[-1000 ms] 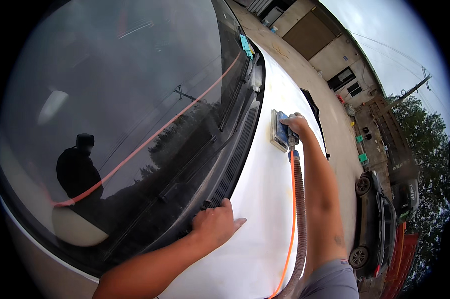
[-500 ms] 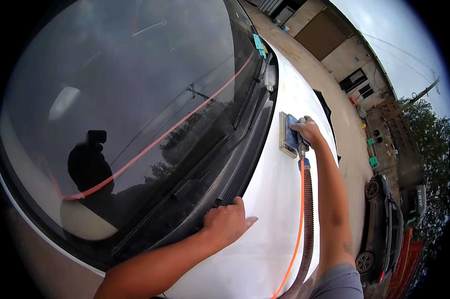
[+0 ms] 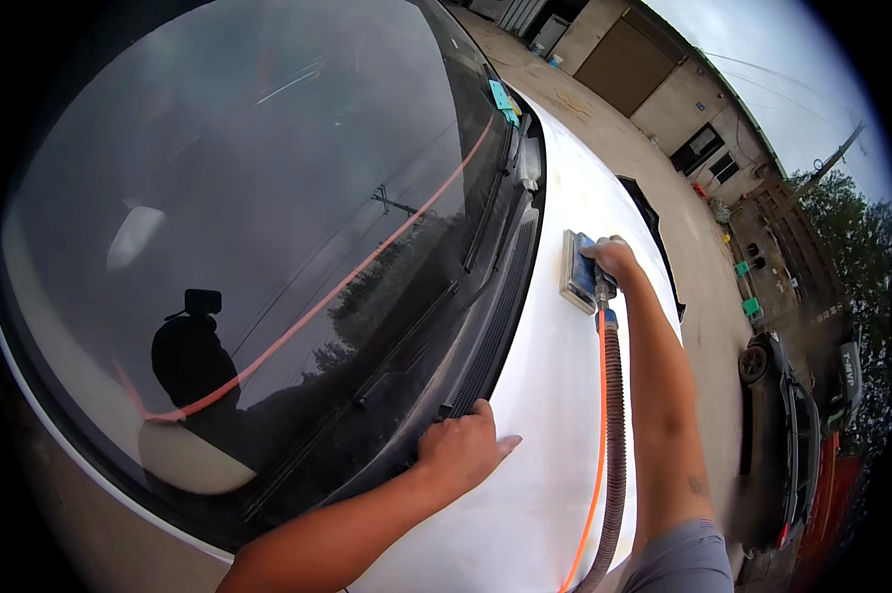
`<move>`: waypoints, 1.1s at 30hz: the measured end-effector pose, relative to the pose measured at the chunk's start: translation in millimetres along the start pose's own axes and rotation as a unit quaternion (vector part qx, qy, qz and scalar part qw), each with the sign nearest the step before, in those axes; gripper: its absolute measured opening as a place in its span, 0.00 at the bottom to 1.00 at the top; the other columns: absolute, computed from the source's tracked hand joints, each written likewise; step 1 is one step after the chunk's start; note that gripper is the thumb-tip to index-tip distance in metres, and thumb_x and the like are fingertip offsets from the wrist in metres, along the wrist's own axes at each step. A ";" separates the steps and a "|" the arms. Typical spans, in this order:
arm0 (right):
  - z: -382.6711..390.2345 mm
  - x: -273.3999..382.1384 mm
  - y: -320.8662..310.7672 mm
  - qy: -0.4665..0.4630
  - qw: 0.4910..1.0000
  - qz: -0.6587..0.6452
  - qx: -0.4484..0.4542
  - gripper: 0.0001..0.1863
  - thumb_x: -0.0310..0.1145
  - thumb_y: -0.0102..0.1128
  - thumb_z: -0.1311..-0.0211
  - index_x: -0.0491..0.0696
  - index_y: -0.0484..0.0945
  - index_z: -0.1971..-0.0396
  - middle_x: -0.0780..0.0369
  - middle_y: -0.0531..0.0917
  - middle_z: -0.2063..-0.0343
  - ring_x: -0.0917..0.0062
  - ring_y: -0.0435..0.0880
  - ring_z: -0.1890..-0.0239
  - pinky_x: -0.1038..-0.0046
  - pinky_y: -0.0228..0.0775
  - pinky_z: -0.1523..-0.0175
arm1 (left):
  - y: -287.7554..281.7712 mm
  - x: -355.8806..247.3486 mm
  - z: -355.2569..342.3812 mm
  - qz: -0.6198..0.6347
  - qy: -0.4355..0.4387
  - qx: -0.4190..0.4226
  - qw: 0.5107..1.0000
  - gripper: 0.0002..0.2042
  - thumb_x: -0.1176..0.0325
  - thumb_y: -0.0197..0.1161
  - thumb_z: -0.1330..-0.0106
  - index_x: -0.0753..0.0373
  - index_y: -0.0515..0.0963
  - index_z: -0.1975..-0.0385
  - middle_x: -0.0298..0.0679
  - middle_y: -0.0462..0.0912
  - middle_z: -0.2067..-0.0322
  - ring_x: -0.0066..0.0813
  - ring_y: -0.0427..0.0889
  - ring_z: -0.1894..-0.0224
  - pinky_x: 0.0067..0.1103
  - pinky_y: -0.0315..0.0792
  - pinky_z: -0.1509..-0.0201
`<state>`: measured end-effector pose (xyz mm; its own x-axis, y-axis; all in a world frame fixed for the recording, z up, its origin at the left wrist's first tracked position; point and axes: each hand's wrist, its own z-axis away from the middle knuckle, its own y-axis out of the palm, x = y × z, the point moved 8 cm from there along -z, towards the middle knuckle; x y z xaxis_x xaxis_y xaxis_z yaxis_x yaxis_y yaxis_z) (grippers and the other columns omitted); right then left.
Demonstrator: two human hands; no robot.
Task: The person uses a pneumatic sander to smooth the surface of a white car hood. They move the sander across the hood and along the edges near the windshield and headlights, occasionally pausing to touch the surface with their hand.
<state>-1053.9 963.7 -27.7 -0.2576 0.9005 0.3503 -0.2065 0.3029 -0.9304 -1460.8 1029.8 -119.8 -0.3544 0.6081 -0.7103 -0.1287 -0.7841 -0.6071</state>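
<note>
Head view: blue rectangular-pad sander (image 3: 583, 269) on the white hood (image 3: 535, 415).
The right hand (image 3: 616, 259) has its grip closed round the tool; the left hand (image 3: 461, 447) curls at the cowl grille (image 3: 498, 331), its hold unclear from here. I'd keep the pad flat, pressure light, ribbed hose (image 3: 615, 415) slack.

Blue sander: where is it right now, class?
Right of centre in the head view, the blue sander sits on the white hood, under the right hand.
</note>
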 end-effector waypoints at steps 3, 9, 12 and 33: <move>-17.7 -35.4 -13.0 0.007 0.999 0.034 -0.019 0.28 0.51 0.66 0.41 0.39 0.87 0.55 0.46 0.82 0.48 0.61 0.84 0.47 0.66 0.75 0.41 | 8.4 -17.1 -5.6 -0.004 0.000 0.024 1.000 0.33 0.40 0.59 0.28 0.73 0.71 0.49 0.57 0.88 0.66 0.57 0.89 0.59 0.44 0.80 0.53; -8.1 -13.3 -80.1 -0.091 0.990 0.107 -0.029 0.45 0.52 0.71 0.51 0.31 0.75 0.40 0.45 0.83 0.44 0.58 0.84 0.43 0.68 0.75 0.39 | -11.4 -86.5 2.1 -0.055 0.001 -0.003 0.998 0.37 0.39 0.59 0.28 0.76 0.70 0.47 0.58 0.87 0.65 0.56 0.88 0.59 0.43 0.80 0.53; -33.8 -77.8 -108.9 -0.082 0.973 0.214 -0.032 0.24 0.52 0.59 0.37 0.51 0.89 0.51 0.50 0.85 0.50 0.61 0.82 0.43 0.67 0.74 0.39 | 1.5 -134.4 6.4 -0.066 0.004 -0.001 0.998 0.37 0.38 0.60 0.29 0.76 0.71 0.49 0.58 0.86 0.65 0.56 0.88 0.59 0.43 0.80 0.54; -15.8 -45.8 -61.3 -0.035 0.988 0.134 0.068 0.39 0.54 0.67 0.47 0.39 0.79 0.41 0.45 0.76 0.36 0.59 0.84 0.43 0.66 0.76 0.40 | 17.3 -82.4 -14.9 -0.060 -0.025 -0.021 0.998 0.34 0.38 0.61 0.30 0.72 0.71 0.54 0.57 0.87 0.66 0.54 0.89 0.60 0.42 0.82 0.56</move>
<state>-1014.5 908.9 11.6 -0.3838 0.9174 0.1049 -0.2452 0.0082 -0.9694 -1420.1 967.9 -77.0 -0.3855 0.6896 -0.6130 -0.1342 -0.6992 -0.7022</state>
